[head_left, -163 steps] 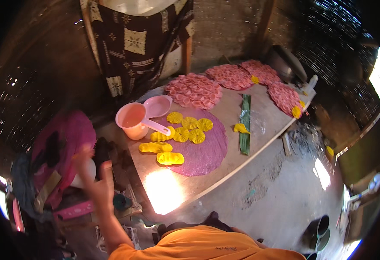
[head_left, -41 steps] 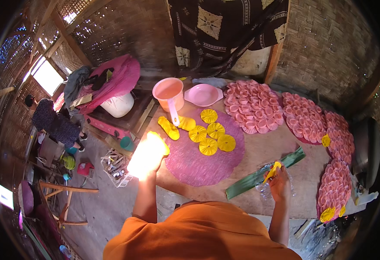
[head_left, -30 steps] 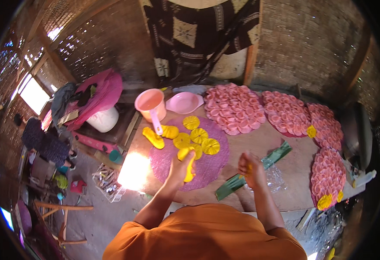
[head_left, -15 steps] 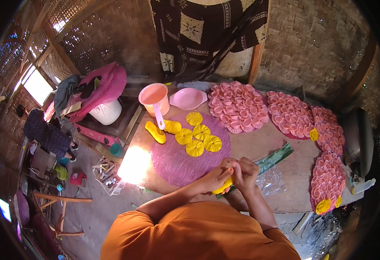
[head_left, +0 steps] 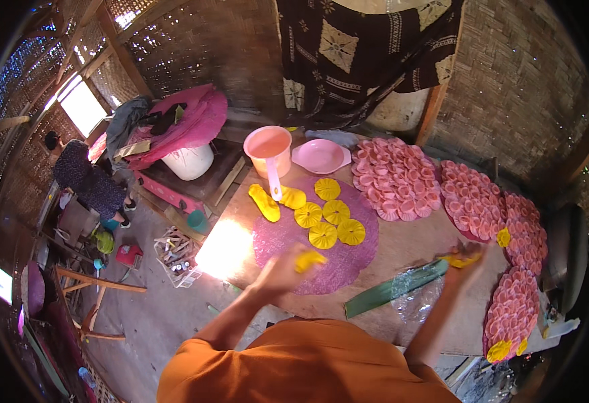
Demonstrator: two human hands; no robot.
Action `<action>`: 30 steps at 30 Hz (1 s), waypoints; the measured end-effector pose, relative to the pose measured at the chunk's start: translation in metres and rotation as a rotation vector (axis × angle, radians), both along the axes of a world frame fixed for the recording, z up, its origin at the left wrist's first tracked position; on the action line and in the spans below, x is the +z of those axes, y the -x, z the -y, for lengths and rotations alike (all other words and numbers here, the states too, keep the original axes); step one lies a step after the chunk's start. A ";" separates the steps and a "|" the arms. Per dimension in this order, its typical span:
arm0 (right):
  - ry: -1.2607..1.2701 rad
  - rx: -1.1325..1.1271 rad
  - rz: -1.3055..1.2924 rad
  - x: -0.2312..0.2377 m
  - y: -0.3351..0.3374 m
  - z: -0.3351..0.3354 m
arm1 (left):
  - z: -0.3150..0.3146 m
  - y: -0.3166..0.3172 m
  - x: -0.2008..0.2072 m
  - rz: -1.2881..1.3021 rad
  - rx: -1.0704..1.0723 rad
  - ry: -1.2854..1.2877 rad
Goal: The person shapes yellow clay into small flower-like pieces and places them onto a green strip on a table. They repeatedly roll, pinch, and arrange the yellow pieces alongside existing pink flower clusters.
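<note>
My left hand [head_left: 277, 274], blurred by motion, is above the near left part of the round magenta mat [head_left: 277, 252] with yellow dough [head_left: 310, 260] in its fingers. Out to the right, over the far end of a green leaf strip [head_left: 395, 287], my right hand [head_left: 472, 256] holds another yellow dough piece [head_left: 457, 260]; its fingers are partly smeared. Several flat, ruffled yellow discs [head_left: 335, 212] lie on the mat. Two thicker yellow lumps [head_left: 264, 203] lie at the mat's far left edge, one of them partly behind the dipper's handle.
An orange-pink dipper [head_left: 259, 151] and a pink dish [head_left: 321, 156] stand at the table's back. Heaps of pink cup-shaped pieces [head_left: 396, 178] line the back and right. Clear plastic [head_left: 418, 299] lies by the leaf. At far left, another person [head_left: 89, 178] bends over.
My hands were together at the leaf's near end; now they are far apart, left over the mat and right beyond the leaf, each with yellow dough. The whole view has shifted.
</note>
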State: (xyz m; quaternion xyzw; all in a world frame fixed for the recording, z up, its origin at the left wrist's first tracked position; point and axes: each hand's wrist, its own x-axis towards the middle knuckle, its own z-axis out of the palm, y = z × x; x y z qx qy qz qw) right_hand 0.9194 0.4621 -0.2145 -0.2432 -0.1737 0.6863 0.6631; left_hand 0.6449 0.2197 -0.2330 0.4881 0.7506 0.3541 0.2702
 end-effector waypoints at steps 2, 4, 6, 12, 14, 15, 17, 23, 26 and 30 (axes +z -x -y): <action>0.071 -0.021 -0.020 -0.006 -0.028 -0.012 | 0.022 0.045 -0.014 -0.276 0.311 0.237; 0.089 0.042 0.004 -0.023 -0.042 -0.012 | 0.031 0.072 -0.031 0.084 0.334 -0.098; -0.028 0.240 -0.042 -0.038 -0.050 -0.009 | 0.037 0.085 -0.036 -0.016 0.324 -0.123; -0.145 0.272 -0.037 -0.059 -0.084 0.007 | 0.021 0.073 0.028 -0.704 0.187 0.224; -0.153 0.234 -0.066 -0.060 -0.097 0.009 | -0.003 0.075 0.044 -0.553 0.176 -0.046; -0.171 0.228 -0.042 -0.059 -0.101 0.010 | -0.022 0.081 0.045 -0.641 0.100 -0.174; -0.204 0.203 -0.046 -0.057 -0.108 0.011 | -0.060 0.096 0.035 -0.778 -0.062 -0.245; -0.229 0.168 -0.030 -0.055 -0.125 0.019 | -0.132 0.143 -0.026 -1.133 -0.486 0.065; -0.226 0.114 -0.030 -0.060 -0.143 0.027 | -0.148 0.153 -0.036 -1.162 -0.583 0.250; -0.180 0.024 -0.035 -0.070 -0.161 0.034 | -0.159 0.152 -0.038 -1.129 -0.582 0.436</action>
